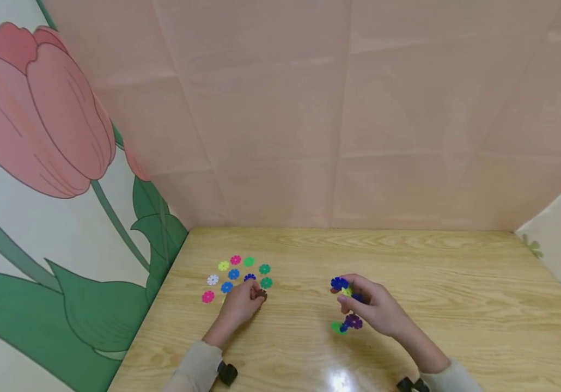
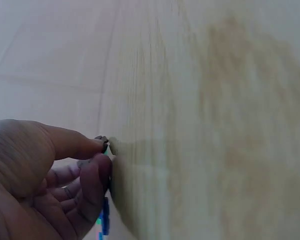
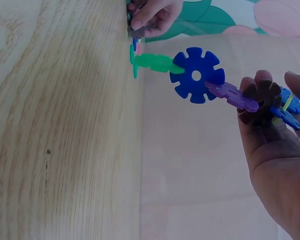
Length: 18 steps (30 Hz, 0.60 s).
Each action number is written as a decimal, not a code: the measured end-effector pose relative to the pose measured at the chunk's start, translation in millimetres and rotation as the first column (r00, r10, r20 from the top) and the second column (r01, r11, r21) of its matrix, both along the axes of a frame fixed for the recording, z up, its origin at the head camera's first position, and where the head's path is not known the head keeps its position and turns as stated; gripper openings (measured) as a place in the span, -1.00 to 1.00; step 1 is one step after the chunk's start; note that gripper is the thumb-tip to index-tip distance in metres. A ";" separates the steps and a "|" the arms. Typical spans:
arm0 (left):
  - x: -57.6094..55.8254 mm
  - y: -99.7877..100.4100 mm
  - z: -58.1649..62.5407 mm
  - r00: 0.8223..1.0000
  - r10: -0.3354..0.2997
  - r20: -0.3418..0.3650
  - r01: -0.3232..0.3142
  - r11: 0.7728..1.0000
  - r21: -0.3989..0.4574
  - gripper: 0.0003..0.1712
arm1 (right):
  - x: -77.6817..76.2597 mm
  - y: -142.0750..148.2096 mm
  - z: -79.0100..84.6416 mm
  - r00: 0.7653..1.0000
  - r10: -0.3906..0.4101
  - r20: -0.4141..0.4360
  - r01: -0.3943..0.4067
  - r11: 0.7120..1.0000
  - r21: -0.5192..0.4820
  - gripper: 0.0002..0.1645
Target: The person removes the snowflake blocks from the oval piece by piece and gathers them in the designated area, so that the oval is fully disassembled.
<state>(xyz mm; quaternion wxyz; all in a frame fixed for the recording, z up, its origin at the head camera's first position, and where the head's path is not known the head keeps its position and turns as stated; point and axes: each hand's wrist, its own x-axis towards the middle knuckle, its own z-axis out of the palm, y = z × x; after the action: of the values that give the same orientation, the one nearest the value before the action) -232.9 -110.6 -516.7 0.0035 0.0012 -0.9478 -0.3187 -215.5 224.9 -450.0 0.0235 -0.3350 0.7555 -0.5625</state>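
At the right, my right hand (image 1: 376, 307) grips a chain of slotted plastic building discs, with fingers and thumb around its upper end. In the right wrist view the chain runs from a brown disc (image 3: 260, 103) at the fingers through a purple disc (image 3: 232, 96) and a blue disc (image 3: 197, 75) to a green disc (image 3: 157, 63). My left hand (image 1: 241, 302), low over the loose discs, pinches a dark brown disc (image 1: 262, 294) between thumb and fingers. The left wrist view shows only part of this disc (image 2: 103, 142); the fingers hide the rest.
Loose discs lie in a loose cluster around the left hand, among them a pink disc (image 1: 208, 296), a white disc (image 1: 213, 280) and a teal disc (image 1: 264, 269). The wooden table (image 1: 300, 250) meets a pink cloth backdrop (image 1: 270, 136) behind and a tulip-patterned panel at left.
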 end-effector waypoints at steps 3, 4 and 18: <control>-0.3 1.2 1.5 1.000 -0.007 0.005 0.008 0.999 -0.049 -0.81 | -0.5 0.1 -1.0 1.000 0.002 0.007 -0.002 1.000 -0.007 -0.74; -0.3 1.5 2.2 1.000 -0.009 0.008 0.010 0.998 -0.059 -0.80 | -0.6 0.1 -1.2 1.000 0.003 0.008 -0.003 1.000 -0.008 -0.74; 4.2 6.2 11.6 1.000 -0.023 -0.007 0.022 0.995 -0.092 -0.67 | -1.1 1.0 -3.5 0.999 0.044 0.021 -0.044 0.999 -0.027 -0.67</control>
<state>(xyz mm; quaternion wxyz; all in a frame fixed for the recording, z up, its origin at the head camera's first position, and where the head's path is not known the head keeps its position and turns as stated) -228.7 -104.3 -505.1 0.0039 -0.0111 -0.9615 -0.2747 -216.6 225.9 -453.5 0.0394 -0.3458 0.7400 -0.5756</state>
